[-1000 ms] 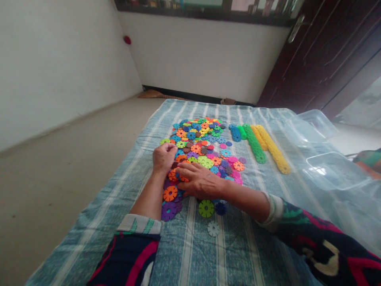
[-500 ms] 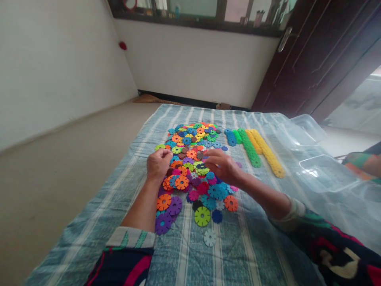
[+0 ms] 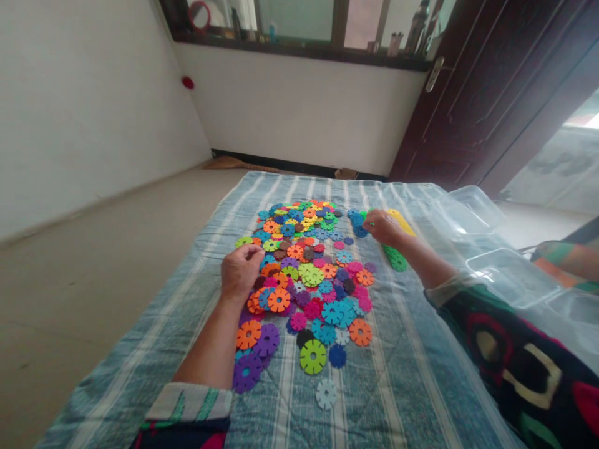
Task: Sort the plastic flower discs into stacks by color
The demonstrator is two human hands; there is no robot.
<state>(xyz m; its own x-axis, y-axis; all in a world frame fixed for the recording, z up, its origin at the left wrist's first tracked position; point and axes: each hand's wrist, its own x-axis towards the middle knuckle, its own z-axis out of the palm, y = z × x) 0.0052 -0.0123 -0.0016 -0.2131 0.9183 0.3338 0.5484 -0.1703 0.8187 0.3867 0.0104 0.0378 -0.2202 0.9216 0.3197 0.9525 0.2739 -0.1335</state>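
The left hand (image 3: 241, 272) lay curled over the left side of a big spread of plastic snowflake discs (image 3: 304, 274), its fingers bent down onto them; I could not tell whether they gripped one. The spread covered the middle of a striped blue bedspread (image 3: 140, 355) and reached toward its far edge. The right hand (image 3: 384, 227) was just past the spread's far right side, fingers bunched together, with what looked like a green piece at their tips, though the view there was poor. Beside it lay a linked blue stack (image 3: 359, 224), a linked green strip (image 3: 395, 258) and a yellow strip (image 3: 401, 221). Clear plastic tubs (image 3: 512, 277) sat along the bedspread's right edge.
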